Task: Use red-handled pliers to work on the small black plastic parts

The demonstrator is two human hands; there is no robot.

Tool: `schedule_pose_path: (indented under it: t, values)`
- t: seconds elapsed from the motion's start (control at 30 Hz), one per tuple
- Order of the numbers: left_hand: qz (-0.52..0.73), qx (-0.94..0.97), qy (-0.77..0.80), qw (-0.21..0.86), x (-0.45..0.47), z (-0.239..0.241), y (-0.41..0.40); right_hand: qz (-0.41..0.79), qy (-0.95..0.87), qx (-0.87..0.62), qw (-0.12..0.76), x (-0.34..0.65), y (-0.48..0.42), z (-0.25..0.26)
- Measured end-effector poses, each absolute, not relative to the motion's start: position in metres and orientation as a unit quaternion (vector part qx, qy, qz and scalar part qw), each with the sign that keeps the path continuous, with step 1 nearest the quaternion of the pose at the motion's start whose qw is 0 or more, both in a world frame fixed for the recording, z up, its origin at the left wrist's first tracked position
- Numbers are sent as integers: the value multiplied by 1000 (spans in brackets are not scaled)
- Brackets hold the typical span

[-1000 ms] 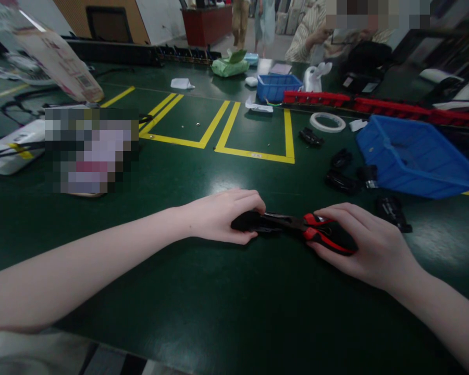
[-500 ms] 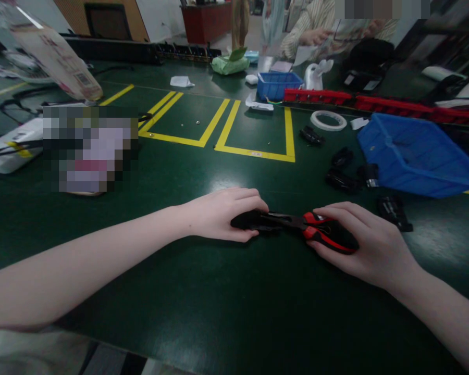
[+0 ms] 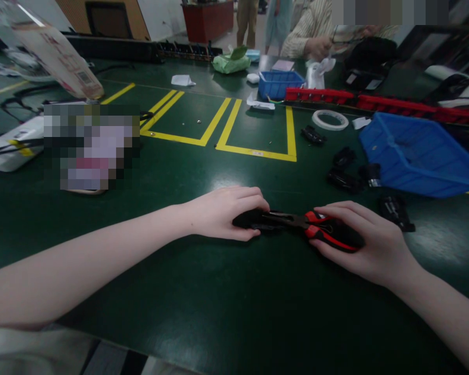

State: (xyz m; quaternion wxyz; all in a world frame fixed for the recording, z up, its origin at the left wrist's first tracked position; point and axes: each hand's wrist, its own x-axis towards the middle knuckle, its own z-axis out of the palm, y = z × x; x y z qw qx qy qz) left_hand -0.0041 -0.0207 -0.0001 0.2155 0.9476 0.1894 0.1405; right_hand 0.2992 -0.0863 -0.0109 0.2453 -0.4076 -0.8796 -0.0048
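My left hand rests on the green table with its fingers curled over a small black part, pinning it down. My right hand is wrapped round the red and black handles of a pair of pliers. The pliers' dark jaws point left and meet the black part under my left fingers. Both forearms lie low over the table's near edge.
A blue bin stands at the right, with several loose black parts beside it. Farther back are a roll of tape, a smaller blue tray, red rails and yellow floor-style markings. A person in a striped shirt works at the far side.
Both hands keep their grip in nearly the same spot. The view has shifted slightly, and the person at the far side has moved their hands.
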Motion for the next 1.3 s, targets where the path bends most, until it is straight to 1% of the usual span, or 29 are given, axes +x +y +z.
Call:
schedule_pose_path:
  t: [0.07, 0.23, 0.33, 0.73, 1.0, 1.3]
  values:
    - [142, 948, 188, 214, -4, 0, -21, -16, -880, -405, 246, 299, -87, -10]
    - [141, 949, 188, 211, -4, 0, -20, -116, -884, -381, 243, 296, -91, -7]
    - [142, 950, 190, 204, -4, 0, -20, -136, -883, -374, 250, 294, -92, -4]
    - [158, 954, 183, 176, -5, -1, -21, -84, -868, -404, 277, 294, -90, -6]
    - [157, 950, 180, 199, -5, -3, -20, -102, -862, -407, 284, 295, -92, -5]
    - [149, 951, 181, 200, -6, -2, -20, -66, -863, -421, 270, 295, -90, -6]
